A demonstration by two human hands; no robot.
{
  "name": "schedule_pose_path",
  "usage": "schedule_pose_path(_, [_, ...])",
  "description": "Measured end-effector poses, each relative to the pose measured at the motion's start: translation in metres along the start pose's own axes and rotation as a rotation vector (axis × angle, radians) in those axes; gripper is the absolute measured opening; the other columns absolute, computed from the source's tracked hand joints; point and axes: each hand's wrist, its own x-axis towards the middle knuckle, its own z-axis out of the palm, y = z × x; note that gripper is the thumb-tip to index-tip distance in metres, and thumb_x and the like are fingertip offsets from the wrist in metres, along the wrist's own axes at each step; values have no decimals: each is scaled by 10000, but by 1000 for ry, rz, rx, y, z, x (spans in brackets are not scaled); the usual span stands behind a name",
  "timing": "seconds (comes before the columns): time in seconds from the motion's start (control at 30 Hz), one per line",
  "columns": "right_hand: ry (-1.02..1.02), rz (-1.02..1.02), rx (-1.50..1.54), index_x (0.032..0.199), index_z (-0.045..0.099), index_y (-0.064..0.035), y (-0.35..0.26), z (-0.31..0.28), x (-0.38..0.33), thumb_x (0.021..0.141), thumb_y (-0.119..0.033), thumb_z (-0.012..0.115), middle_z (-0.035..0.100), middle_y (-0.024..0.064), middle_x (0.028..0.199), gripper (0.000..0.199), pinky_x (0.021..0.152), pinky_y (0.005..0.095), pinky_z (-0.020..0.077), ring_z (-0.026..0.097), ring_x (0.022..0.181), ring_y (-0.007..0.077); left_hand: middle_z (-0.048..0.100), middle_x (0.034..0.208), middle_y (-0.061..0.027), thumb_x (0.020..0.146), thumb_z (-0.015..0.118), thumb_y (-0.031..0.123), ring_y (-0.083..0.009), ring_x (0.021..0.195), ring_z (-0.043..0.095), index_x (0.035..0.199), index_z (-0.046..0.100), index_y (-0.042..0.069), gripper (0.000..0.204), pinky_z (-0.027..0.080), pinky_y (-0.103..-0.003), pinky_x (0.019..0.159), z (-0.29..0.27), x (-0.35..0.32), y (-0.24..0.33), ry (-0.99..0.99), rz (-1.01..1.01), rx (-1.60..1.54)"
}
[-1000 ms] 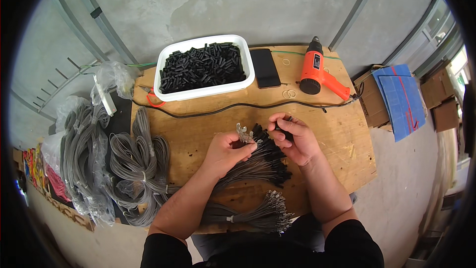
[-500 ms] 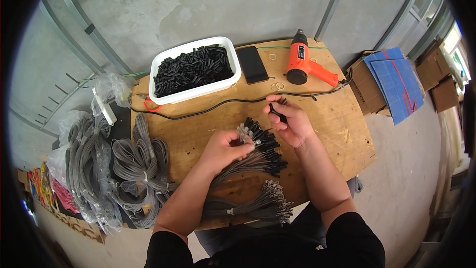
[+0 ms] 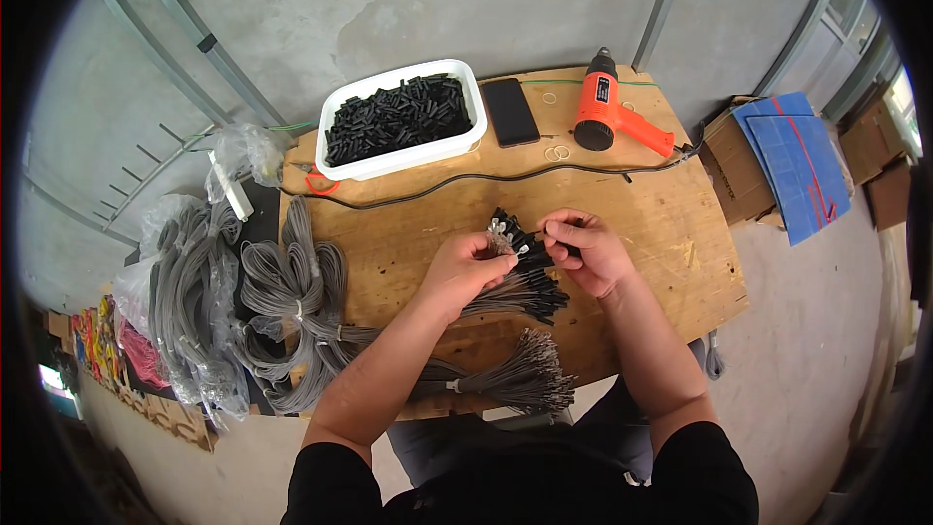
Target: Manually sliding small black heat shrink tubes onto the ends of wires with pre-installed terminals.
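My left hand (image 3: 474, 270) is closed in a pinch on a grey cable near its pale connector end. Close by on the right, my right hand (image 3: 589, 255) is closed around small black tubes, one at its fingertips by the cable end. Below both hands lies a bundle of grey cables (image 3: 515, 299), many of whose ends wear black sleeves. Nearer to me rests a second cable bundle (image 3: 496, 381), tied, with bare metallic ends. Short black tubes (image 3: 398, 122) fill a white plastic tub (image 3: 403, 168) at the back.
An orange heat gun (image 3: 601, 102) stands at the back right beside a black phone (image 3: 511, 112) and rubber bands (image 3: 557, 153). A black cord (image 3: 457, 179) crosses the wooden table (image 3: 671, 233). Red-handled pliers (image 3: 321, 185) lie left, above coiled grey cables (image 3: 292, 301).
My right hand has come down and inward, bringing a black tube to the cable end at my left hand. The view has shifted slightly.
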Motion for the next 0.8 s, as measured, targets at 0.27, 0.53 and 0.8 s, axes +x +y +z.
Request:
schedule_pose_path(0.27, [-2, -36, -62, 1084, 701, 10, 3, -1, -3, 946, -46, 641, 671, 43, 854, 161, 468, 168, 283, 491, 601, 45, 606, 758, 4, 872, 740, 65, -77, 630, 525, 939, 680, 4, 109, 410, -230, 567, 3, 3, -8, 93, 31, 33])
schedule_pose_path(0.53, [77, -126, -236, 1087, 695, 13, 16, 4, -3, 889, 43, 696, 705, 77, 870, 201, 520, 168, 346, 491, 603, 45, 601, 735, 28, 873, 746, 59, -49, 635, 509, 901, 696, 4, 80, 387, -226, 561, -5, -2, -12, 142, 156, 66])
schedule_pose_path(0.8, [96, -150, -251, 1069, 707, 10, 22, 20, -9, 882, 27, 717, 714, 54, 854, 188, 538, 182, 369, 497, 607, 40, 602, 686, 47, 872, 736, 99, -27, 641, 496, 861, 712, 11, 91, 397, -224, 569, -7, -6, -10, 211, 244, 221])
